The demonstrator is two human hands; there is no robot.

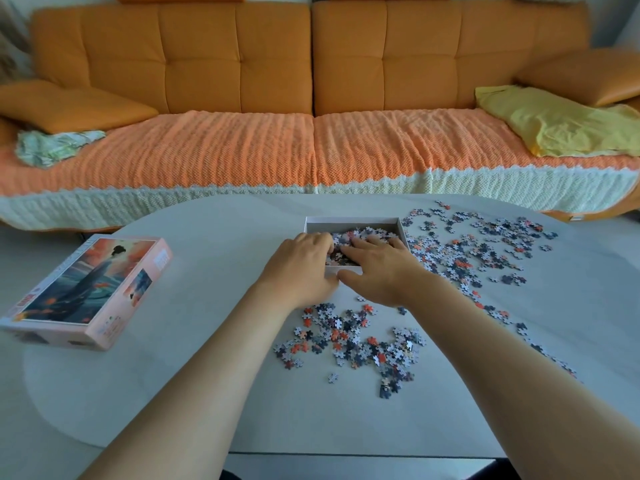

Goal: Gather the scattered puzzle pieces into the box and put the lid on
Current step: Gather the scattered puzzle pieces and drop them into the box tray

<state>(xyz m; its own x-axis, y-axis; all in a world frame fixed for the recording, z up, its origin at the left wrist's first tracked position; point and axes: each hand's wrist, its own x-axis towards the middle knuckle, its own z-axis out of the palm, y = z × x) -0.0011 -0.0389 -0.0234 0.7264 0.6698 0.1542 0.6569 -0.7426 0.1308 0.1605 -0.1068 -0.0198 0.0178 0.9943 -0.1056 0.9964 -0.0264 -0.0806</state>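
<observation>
Hands reach past one near patch of puzzle pieces point(349, 341), thumbs close together. Right hand point(377, 268) fingers flat on pieces in one open box point(353, 222); left hand point(304, 268) fingers curled inside, grip unclear. Second spread right of right hand. One lid point(86, 292) well left of left hand. Sofa point(242, 64) beyond.

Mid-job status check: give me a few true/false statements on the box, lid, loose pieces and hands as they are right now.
1. Both the left hand and the right hand reach into the box. True.
2. The lid sits on the box. False: it lies on the table to the left of the box, picture side up.
3. Many loose pieces lie on the table right of the box. True.
4. The box holds no pieces. False: a heap lies in it by the hands.
5. No pieces lie between the box and the person. False: a cluster lies there.
</observation>
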